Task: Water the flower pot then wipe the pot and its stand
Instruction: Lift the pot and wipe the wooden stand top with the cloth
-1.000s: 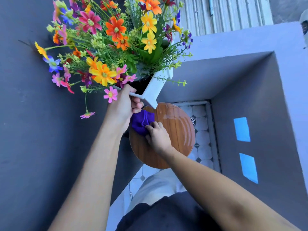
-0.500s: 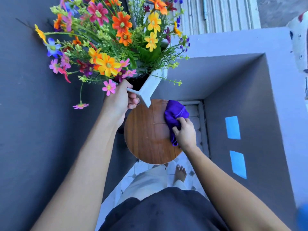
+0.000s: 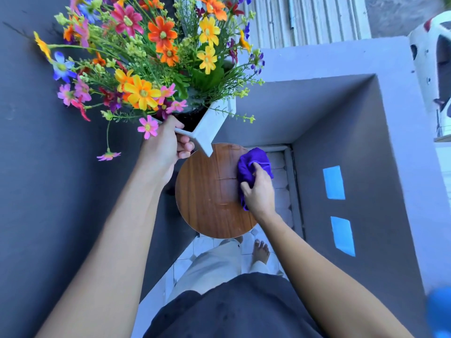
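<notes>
1. Wiping of the stand (image 3: 210, 191) under way, head view: round wooden top bare, faint streaks and a slight sheen visible on the far part.
2. Judged progress: watering not verifiable, no watering vessel in view; pot wipe cannot be confirmed; stand wipe partly done, near part of the top likely left to cover; pot to be set back on the stand afterwards.
3. Flower pot (image 3: 210, 128): white, square, lifted clear of the stand and tilted, near corner hanging over the far left edge of the top; whether that corner touches the wood cannot be told. Flowers (image 3: 146, 69) spreading far and left, against the dark wall.
4. Left hand (image 3: 166, 147): closed on the near rim of the pot, thumb inside by the soil, fingers curled beneath the wall; carries the pot.
5. Right hand (image 3: 258, 191): closed around the purple cloth (image 3: 251, 164), bunched, pressed onto the right edge of the top; part of the cloth overhangs the edge on the right.
6. Risk, judged: tilted pot held one-handed may spill soil or water onto the wiped top.
7. Below the stand: tiled floor (image 3: 280, 196), one bare foot (image 3: 261, 252) at the near side.
</notes>
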Available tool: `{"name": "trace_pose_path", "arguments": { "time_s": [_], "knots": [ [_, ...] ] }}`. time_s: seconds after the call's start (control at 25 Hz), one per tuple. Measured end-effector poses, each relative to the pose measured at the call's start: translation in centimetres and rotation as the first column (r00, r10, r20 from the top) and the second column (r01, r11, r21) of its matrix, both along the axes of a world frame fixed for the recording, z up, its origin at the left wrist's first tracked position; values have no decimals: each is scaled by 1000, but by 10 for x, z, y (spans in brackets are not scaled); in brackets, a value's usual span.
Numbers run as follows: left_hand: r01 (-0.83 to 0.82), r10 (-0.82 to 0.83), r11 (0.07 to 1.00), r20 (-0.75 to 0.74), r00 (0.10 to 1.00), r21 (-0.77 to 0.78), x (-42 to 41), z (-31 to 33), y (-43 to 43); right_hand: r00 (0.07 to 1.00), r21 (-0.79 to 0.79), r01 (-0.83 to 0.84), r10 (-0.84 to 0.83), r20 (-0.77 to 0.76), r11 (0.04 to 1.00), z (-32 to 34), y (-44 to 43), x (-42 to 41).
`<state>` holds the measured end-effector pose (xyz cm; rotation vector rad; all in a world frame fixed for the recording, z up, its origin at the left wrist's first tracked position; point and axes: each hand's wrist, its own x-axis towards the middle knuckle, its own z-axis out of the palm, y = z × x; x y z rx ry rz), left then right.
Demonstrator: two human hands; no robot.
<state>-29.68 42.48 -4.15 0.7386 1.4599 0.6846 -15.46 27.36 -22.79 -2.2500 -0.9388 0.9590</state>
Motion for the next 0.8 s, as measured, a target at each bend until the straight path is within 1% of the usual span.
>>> {"name": "trace_pose_path", "arguments": {
  "time_s": [0.12, 0.24, 0.28, 0.36, 0.52, 0.6, 0.72, 0.8],
  "knots": [
    [-8, 8, 1000, 5, 1000, -7, 1, 0, 3, 985, 38, -167, 168, -32, 985, 5, 23, -47],
    [-10, 11, 1000, 12, 1000, -14, 2, -2, 5, 919, 37, -394, 394, 9, 918, 3, 28, -99],
    [-10, 10, 1000, 11, 1000, -14, 1, -2, 5, 894, 28, -447, 446, 35, 894, 1, 26, -112],
    [-5, 5, 1000, 6, 1000, -13, 1, -5, 5, 873, -8, -482, 481, 78, 876, -3, 23, -122],
    [5, -5, 1000, 4, 1000, -18, 0, -8, 2, 897, -79, -430, 435, 72, 899, -11, 16, -92],
    [11, -11, 1000, 6, 1000, -21, 2, -9, -1, 925, -90, -365, 372, 75, 927, -14, 2, -64],
    [15, -15, 1000, 4, 1000, -17, 2, -10, -3, 976, -95, -175, 185, 115, 980, -17, -25, -20],
    [21, -21, 1000, 5, 1000, -13, 2, -11, -5, 990, -117, -37, 53, 134, 992, -17, -38, 8]
  ]
}}
